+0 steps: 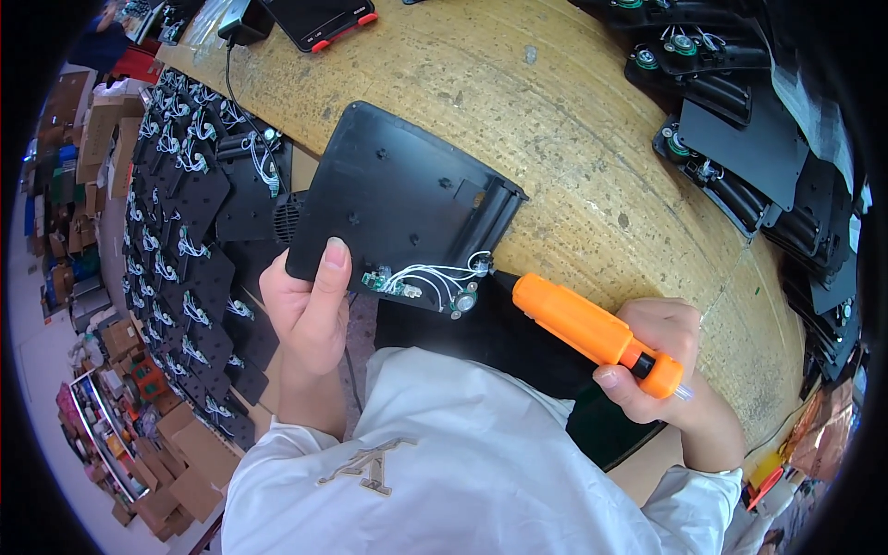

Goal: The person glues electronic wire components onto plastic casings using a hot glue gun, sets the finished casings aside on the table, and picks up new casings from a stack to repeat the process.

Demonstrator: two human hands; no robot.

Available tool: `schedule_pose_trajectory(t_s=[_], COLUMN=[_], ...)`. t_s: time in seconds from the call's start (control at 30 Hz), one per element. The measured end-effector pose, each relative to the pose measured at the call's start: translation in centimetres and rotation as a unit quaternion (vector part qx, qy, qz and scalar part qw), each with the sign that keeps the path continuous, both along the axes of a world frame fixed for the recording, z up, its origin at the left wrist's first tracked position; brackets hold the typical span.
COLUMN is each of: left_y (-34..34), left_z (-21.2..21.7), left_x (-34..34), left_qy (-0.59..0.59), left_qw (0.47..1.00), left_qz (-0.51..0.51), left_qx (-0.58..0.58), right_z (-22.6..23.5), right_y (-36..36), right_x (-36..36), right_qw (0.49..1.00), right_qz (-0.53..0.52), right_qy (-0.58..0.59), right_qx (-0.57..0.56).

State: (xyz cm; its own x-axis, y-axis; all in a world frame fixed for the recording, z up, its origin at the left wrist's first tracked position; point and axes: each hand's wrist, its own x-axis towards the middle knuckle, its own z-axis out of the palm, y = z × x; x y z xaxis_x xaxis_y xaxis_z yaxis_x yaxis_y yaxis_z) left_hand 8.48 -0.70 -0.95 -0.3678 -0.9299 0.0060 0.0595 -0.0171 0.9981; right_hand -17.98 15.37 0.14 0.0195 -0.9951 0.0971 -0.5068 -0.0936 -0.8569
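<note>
My left hand (313, 301) grips a black plastic housing panel (398, 185) by its lower left edge, thumb on top. White wires (421, 273) run along its lower edge between a small green circuit board (375, 279) and a round silver part (464, 302). My right hand (661, 338) is closed around an orange hot glue gun (578, 319). A clear glue stick (684, 392) pokes out of its back end. The gun's dark nozzle is at the panel's lower right corner, next to the wire ends; whether it touches cannot be made out.
Many similar wired black panels (185, 231) lie in overlapping rows on the left. More black housings (740, 148) are stacked along the right side of the worn wooden table (573, 120). A black-and-red device (324, 20) and a dark adapter (244, 20) with a cable are at the far edge.
</note>
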Motion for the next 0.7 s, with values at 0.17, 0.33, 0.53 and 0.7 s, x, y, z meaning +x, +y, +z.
schedule_pose_trajectory(t_s=[0.17,0.33,0.53,0.7], left_y=[0.0,0.1,-0.1,-0.5], left_z=[-0.1,-0.3,-0.8,-1.7], left_x=[-0.2,-0.3,0.5,1.3], left_qy=[0.032,0.05,0.067,0.144], left_qw=[0.999,0.996,0.995,0.983], left_qz=[0.0,0.019,0.0,-0.057], left_qx=[0.026,0.066,0.079,0.102], right_z=[-0.1,-0.2,-0.4,-0.7], right_y=[-0.1,-0.1,-0.1,0.1], right_x=[0.0,0.1,0.2,0.2], right_qw=[1.0,1.0,1.0,0.999], right_qz=[0.003,0.009,0.007,-0.008], right_qy=[-0.004,0.003,-0.002,-0.026], right_qx=[-0.012,-0.014,-0.025,-0.035])
